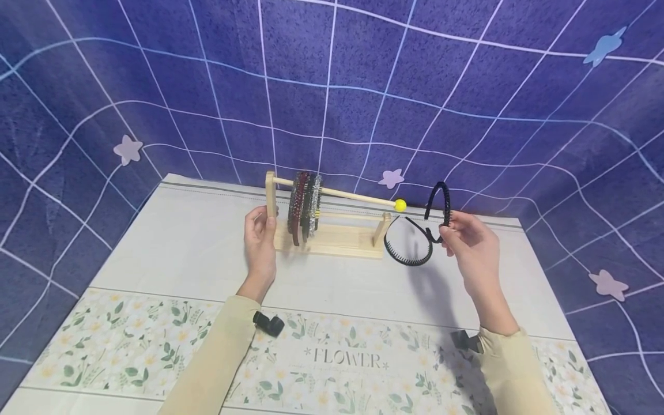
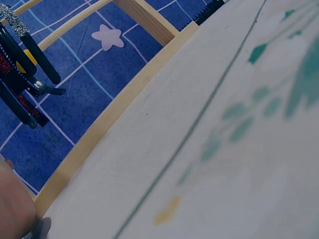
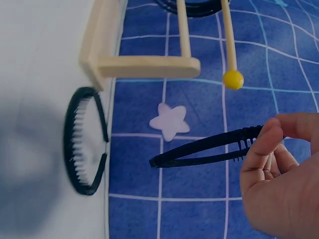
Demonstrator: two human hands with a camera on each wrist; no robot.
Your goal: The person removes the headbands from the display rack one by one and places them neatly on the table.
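A light wooden headband stand has two rods; several headbands in dark, red and silvery tones hang together near its left end. My left hand grips the stand's left upright, thumb in front. In the left wrist view only a bit of that hand shows. My right hand pinches a black toothed headband in the air, right of the stand. Another black toothed headband lies on the table beside the stand's right end. The upper rod ends in a yellow ball.
The white table covering has a flowered band with the word FLOWER near the front. Behind and at both sides hangs a blue cloth with grid lines and star shapes. The right arm casts a shadow on the table.
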